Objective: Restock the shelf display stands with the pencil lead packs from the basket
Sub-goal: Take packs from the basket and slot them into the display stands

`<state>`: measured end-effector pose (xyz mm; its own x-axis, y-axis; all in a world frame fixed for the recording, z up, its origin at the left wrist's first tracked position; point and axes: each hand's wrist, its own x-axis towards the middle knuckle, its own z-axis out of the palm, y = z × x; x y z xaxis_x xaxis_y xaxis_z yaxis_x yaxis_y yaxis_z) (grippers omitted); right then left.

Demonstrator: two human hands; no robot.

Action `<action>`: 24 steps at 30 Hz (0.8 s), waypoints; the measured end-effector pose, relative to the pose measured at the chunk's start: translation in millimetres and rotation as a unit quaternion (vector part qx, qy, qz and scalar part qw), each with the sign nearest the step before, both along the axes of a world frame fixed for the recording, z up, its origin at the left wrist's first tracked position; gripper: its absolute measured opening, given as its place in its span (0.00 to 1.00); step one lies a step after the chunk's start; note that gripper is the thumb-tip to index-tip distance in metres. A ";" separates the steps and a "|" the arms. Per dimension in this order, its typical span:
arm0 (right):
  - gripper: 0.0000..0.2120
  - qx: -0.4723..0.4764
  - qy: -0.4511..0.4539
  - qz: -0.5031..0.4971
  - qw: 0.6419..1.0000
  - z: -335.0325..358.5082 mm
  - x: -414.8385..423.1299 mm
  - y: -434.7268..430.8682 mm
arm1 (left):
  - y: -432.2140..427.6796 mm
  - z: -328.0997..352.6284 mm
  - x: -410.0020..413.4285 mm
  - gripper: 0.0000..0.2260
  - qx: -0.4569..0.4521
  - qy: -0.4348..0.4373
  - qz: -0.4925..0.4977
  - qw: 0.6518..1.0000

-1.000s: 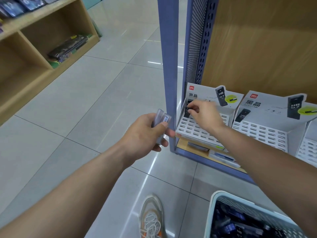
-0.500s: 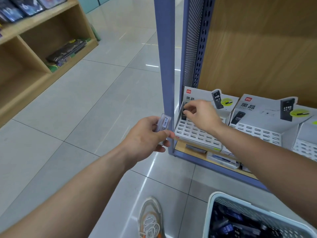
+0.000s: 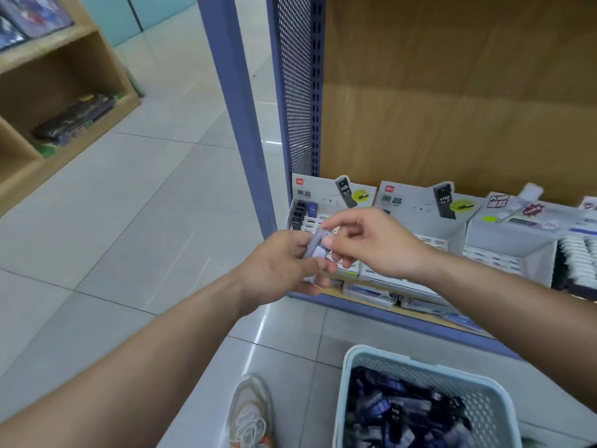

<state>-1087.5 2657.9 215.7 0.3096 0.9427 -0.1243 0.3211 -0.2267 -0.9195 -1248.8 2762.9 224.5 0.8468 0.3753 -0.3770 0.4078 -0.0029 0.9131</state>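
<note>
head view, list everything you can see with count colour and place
shelf frame: one, blue, centre
display stands: at least three, white-grey, at shelf frame's base
slotted packs: few, dark, leftmost stand's top-left slots
basket: one, pale blue, floor lower right
basket packs: many, dark blue-black, in basket
held packs: count unclear, pale grey, between both grips
wooden shelf: one, tan, far left
shoe: one, grey-orange, floor bottom centre
left grip: one, bare hand, holds held packs
right grip: one, bare hand, pinches held packs
</note>
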 end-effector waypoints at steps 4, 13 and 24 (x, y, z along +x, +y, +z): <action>0.05 0.006 0.052 -0.007 0.999 -4.8 13.5 -13.9 | -7.9 0.1 9.6 0.07 -0.001 0.005 -0.013 1.000; 0.03 0.042 0.146 -0.052 0.987 -12.6 38.0 -24.9 | -4.7 -4.5 20.5 0.06 0.035 0.036 -0.010 0.999; 0.07 0.024 0.129 -0.040 0.991 -13.8 32.6 -19.4 | 1.2 0.2 21.9 0.04 0.105 0.051 0.063 0.991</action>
<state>-1054.9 2638.5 201.9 0.3476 0.9229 -0.1656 0.0566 -0.1969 -0.9788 -1226.9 2764.1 224.7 0.7493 0.5558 -0.3600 0.5072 -0.1322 0.8516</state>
